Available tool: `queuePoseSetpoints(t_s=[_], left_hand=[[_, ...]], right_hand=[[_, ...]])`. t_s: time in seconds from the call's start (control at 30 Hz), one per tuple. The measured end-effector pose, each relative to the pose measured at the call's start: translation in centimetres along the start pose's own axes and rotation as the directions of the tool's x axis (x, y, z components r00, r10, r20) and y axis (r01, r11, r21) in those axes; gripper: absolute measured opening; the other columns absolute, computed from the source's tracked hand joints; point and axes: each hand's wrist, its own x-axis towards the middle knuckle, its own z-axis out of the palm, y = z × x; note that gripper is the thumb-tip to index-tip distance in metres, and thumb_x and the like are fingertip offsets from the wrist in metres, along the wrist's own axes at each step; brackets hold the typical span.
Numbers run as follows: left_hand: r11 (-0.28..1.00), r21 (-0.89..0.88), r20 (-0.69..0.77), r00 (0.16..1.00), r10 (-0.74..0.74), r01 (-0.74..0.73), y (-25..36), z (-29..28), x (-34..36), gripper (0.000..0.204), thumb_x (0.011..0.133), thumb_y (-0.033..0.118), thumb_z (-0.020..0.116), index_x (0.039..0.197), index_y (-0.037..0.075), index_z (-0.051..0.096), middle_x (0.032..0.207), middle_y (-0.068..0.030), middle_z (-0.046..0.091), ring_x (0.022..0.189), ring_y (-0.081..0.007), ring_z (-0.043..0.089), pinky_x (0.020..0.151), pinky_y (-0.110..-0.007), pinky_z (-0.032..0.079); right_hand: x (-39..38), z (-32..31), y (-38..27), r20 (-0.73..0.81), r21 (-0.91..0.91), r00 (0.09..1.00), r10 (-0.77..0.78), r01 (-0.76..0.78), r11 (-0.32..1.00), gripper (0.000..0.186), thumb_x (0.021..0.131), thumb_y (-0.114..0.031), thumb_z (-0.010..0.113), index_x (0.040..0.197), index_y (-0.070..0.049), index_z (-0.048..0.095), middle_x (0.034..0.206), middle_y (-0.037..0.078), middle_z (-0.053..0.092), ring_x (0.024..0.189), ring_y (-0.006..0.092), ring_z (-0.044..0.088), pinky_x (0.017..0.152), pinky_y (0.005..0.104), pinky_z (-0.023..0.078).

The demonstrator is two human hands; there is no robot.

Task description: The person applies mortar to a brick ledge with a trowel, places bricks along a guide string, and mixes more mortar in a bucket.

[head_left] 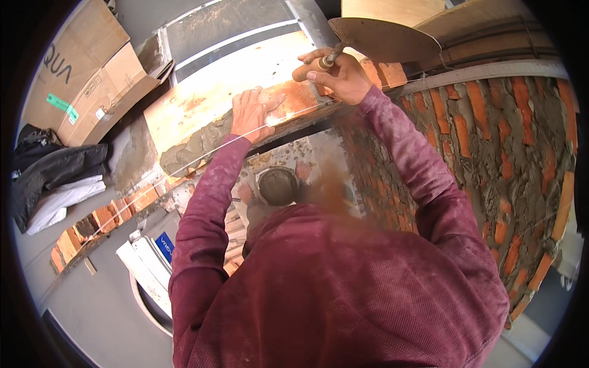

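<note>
My right hand (346, 78) is closed round the wooden handle of a trowel (386, 40), whose broad blade points up and to the right. My left hand (250, 113) grips the left end of a reddish brick (293, 98) on top of a low brick wall, its fingers bent over the brick. Grey wet mortar (196, 147) lies along the wall top just left of that hand. A taut white string (208, 153) runs along the wall's near edge and passes by the left hand.
Below stands a round bucket of mortar (277, 186) by my feet. At right rises a mortar-smeared brick wall (472, 122). An opened cardboard box (92, 80) and dark cloth (58, 168) are at left. A pale board (178, 116) lies behind the mortar.
</note>
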Motion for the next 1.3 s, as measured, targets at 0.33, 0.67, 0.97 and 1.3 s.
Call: queuePoseSetpoints(t_s=[0.33,0.67,0.97,1.3], left_hand=[[0.998,-0.046,-0.042,0.998,-0.036,0.034,0.3,0.1,0.0,0.075,0.055,0.018,0.079,0.127,0.029,0.061,0.129,-0.0198,0.048,0.118,-0.0321,0.043,0.100,-0.046,0.029],[0.999,-0.031,0.052,0.999,-0.006,0.008,0.4,0.1,0.1,0.083,0.057,0.022,0.081,0.135,0.029,0.054,0.135,-0.0205,0.044,0.127,-0.0360,0.037,0.106,-0.048,0.026],[0.855,-0.445,0.082,0.963,-0.258,0.267,-5.2,0.1,-4.7,0.112,0.057,0.044,0.084,0.146,0.004,0.030,0.146,-0.0194,0.037,0.137,-0.0354,0.033,0.116,-0.048,0.017],[0.950,-0.185,-0.057,0.962,-0.266,0.251,-4.5,1.3,-5.1,0.109,0.053,0.044,0.085,0.142,0.006,0.036,0.140,-0.0154,0.046,0.134,-0.0281,0.039,0.110,-0.069,0.005]], right_hand=[[1.0,-1.5,1.9,0.143,-0.067,0.985,0.099,-0.090,0.994,0.025,0.085,-0.012,0.069,0.107,-0.003,0.063,0.091,0.005,0.067,0.087,0.0133,0.063,0.085,0.0277,0.049],[0.7,-0.7,5.5,0.172,-0.054,0.966,0.192,-0.186,0.981,0.024,0.085,-0.014,0.069,0.103,-0.002,0.062,0.091,0.004,0.067,0.088,0.0134,0.062,0.083,0.0298,0.049],[0.6,-1.9,1.5,0.127,-0.146,0.956,0.265,-0.246,0.958,0.029,0.087,-0.014,0.067,0.114,-0.005,0.062,0.089,0.005,0.067,0.089,0.0156,0.065,0.082,0.0290,0.051],[2.0,-2.7,-4.4,0.142,-0.034,0.986,0.088,-0.084,0.996,0.035,0.085,-0.018,0.067,0.116,-0.002,0.062,0.118,0.015,0.064,0.115,0.0231,0.057,0.101,0.0377,0.041]])
